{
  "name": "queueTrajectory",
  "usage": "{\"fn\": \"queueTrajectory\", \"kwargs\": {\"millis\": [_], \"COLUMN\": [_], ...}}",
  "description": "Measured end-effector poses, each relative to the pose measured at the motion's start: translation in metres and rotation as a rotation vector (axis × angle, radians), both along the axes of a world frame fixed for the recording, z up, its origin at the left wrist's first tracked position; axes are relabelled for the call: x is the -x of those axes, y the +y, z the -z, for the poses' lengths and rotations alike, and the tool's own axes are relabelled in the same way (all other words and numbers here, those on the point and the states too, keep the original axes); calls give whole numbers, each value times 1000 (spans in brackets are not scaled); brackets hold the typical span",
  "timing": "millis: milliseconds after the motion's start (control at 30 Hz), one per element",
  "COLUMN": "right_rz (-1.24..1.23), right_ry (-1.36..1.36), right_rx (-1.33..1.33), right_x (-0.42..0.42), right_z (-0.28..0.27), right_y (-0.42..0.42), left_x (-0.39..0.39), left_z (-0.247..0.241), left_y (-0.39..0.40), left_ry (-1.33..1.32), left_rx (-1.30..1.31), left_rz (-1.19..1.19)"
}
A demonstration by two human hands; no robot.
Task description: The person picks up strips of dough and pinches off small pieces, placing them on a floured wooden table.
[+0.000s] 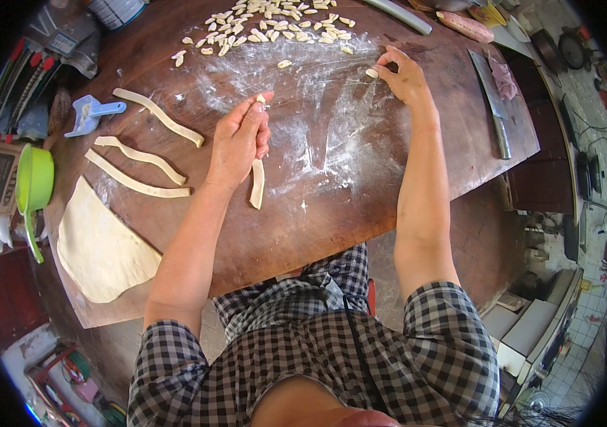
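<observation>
My left hand (242,133) is closed around a strip of dough (257,184), whose tail hangs below the fist while its tip pokes out above the thumb. Off to the right, my right hand (402,74) pinches a small piece of dough (371,73) between thumb and fingertip, over the floured wooden table (346,213). Many small dough pieces (282,25) lie scattered at the far side, with a single one (284,63) nearer. Several dough strips (162,120) rest left of my left hand. A flat sheet of dough (106,245) lies at the near left, partly behind my left forearm.
A cleaver (490,101) and a pink cloth (503,79) lie on the right. Beyond them are a sweet potato (464,26) and a grey rod (399,16). A blue scoop (87,115) sits at left; a green ladle (34,179) is by the left edge.
</observation>
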State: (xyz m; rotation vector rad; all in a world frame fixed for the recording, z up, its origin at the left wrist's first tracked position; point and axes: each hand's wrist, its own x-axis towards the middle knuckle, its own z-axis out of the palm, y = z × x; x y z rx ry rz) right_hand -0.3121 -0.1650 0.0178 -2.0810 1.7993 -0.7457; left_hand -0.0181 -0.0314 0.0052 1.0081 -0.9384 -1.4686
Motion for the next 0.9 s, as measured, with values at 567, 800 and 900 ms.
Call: {"fn": "queueTrajectory", "kwargs": {"millis": [567,800,900], "right_rz": [32,-274,-458], "right_ry": [-128,-411,-444], "right_rx": [152,-226,-260], "right_x": [-5,-76,-116], "right_z": [-8,-38,-18], "right_y": [26,64,79], "left_x": [4,3,9], "left_z": [-5,0,-5], "left_y": [-1,1,5], "left_ry": [-68,-156,-319], "left_rx": [-3,120,119], "left_rz": [39,94,86]}}
